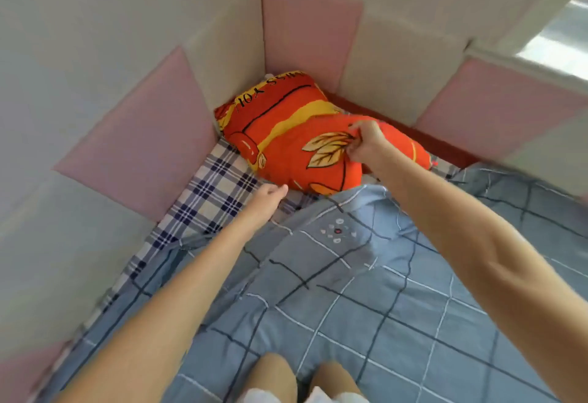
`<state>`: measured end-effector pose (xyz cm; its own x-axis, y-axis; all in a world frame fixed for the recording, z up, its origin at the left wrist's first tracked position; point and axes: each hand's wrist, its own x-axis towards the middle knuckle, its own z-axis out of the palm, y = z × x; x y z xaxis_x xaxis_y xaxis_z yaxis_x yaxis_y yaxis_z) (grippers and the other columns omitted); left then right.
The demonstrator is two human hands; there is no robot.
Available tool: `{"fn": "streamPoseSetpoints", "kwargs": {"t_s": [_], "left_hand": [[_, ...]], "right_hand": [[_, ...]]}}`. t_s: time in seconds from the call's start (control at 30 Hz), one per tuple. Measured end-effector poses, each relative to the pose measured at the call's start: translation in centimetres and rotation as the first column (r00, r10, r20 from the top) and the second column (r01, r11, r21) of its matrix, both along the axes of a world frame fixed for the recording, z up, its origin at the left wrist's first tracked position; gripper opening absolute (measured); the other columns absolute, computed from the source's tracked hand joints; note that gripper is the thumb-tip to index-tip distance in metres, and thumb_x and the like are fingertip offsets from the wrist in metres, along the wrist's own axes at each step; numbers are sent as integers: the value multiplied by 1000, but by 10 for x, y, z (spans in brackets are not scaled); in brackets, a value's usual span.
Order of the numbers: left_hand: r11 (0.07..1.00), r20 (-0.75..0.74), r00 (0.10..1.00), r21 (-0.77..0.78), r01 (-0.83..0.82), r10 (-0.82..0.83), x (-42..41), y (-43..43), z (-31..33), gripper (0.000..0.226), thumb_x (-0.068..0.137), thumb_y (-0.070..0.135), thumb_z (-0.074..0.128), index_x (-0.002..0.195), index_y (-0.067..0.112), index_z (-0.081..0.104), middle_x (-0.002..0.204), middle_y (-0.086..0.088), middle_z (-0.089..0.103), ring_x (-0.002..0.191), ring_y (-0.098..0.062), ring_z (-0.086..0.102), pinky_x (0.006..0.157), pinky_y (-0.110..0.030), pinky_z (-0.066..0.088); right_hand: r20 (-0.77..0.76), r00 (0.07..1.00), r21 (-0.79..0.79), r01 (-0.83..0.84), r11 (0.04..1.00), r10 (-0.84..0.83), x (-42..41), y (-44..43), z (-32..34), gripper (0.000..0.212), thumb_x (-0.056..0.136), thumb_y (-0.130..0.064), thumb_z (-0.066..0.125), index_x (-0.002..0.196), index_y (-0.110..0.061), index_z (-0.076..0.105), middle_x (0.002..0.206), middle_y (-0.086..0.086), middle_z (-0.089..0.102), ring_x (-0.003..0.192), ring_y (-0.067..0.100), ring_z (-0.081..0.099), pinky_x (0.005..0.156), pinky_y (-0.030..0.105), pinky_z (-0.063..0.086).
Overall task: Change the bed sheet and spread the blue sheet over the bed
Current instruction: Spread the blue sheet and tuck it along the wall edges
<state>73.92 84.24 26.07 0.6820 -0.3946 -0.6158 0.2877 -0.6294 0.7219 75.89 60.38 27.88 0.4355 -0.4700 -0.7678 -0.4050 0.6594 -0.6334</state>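
Observation:
The blue checked sheet (366, 291) lies rumpled over most of the bed, its far edge bunched just short of the pillows. Beneath it a white and navy plaid sheet (210, 192) shows along the left side and the far corner. Orange and yellow pillows (286, 128) are piled in that corner. My right hand (366, 143) pinches the cover of the nearer orange pillow. My left hand (270, 195) reaches to the pillow's lower left edge, fingers extended and holding nothing.
Pink (143, 138) and cream (397, 71) padded panels line the walls around the bed corner. A window (563, 36) is at the upper right. My knees (305, 380) rest on the blue sheet at the bottom.

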Motion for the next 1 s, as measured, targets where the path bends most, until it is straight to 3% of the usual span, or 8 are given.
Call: {"fn": "streamPoseSetpoints", "kwargs": {"t_s": [0.17, 0.3, 0.33, 0.47, 0.57, 0.63, 0.77, 1.0], "left_hand": [[893, -286, 925, -302, -334, 250, 3, -53, 83, 96, 80, 79, 33, 152, 17, 15, 156, -10, 21, 142, -29, 24, 114, -50, 23], [394, -730, 631, -516, -760, 262, 32, -72, 138, 100, 73, 84, 41, 146, 17, 32, 145, -17, 38, 133, -41, 36, 107, -56, 33], [370, -739, 640, -545, -752, 211, 32, -79, 149, 92, 74, 80, 48, 142, 18, 40, 140, -15, 46, 126, -40, 46, 102, -54, 40], [595, -578, 812, -624, -506, 83, 0, -125, 177, 66, 75, 54, 68, 130, 18, 55, 123, -12, 64, 112, -30, 62, 97, -49, 47], [714, -460, 888, -615, -335, 20, -46, -184, 195, 92, 54, 38, 88, 136, 27, 47, 126, -10, 62, 105, -31, 65, 75, -49, 55], [719, -359, 929, -669, -189, -91, -79, -218, 207, 86, 63, 23, 83, 138, 29, 42, 125, -11, 62, 105, -33, 65, 70, -47, 55], [701, -235, 905, -707, 92, -355, -161, -270, 216, 68, 78, 3, 65, 137, 25, 40, 121, -15, 63, 102, -34, 65, 70, -47, 57], [798, -150, 848, -453, 398, -508, -314, -296, 177, 62, 82, 2, 59, 138, 15, 35, 126, -15, 52, 95, -25, 57, 83, -36, 51]], "right_hand": [[432, 901, 90, -10, 996, -30, 46, 12, 147, 36, 86, 1, 42, 58, -17, 29, 29, -4, 23, 22, 9, 23, 32, 16, 19], [633, 772, 132, -39, 991, -53, 19, 24, 221, 39, 83, 7, 38, 55, -19, 31, 33, -8, 26, 24, 6, 21, 32, 16, 14], [655, 749, 163, -11, 987, -100, -1, 19, 230, 41, 81, 7, 37, 51, -20, 32, 35, -9, 26, 25, 6, 20, 32, 16, 14], [650, 689, 272, 183, 945, -321, -95, -13, 229, 38, 77, 3, 38, 50, -22, 32, 36, -10, 27, 28, 5, 22, 33, 13, 20], [667, 600, 249, 378, 892, -441, -195, -50, 229, 38, 76, 2, 34, 46, -22, 35, 34, -10, 25, 25, 4, 22, 30, 12, 22], [694, 553, 217, 450, 866, -461, -250, -65, 233, 32, 60, 3, 41, 42, -22, 33, 33, -10, 23, 25, 6, 22, 34, 11, 20], [731, 550, 31, 564, 825, -404, -356, -73, 244, 28, 44, -3, 47, 32, -20, 29, 28, -7, 22, 24, 11, 22, 37, 14, 17], [589, 546, -94, 779, 620, -596, -503, -25, 193, 43, 18, -16, 69, 32, -18, 29, 29, -4, 22, 30, 15, 16, 46, 24, 10]]}}
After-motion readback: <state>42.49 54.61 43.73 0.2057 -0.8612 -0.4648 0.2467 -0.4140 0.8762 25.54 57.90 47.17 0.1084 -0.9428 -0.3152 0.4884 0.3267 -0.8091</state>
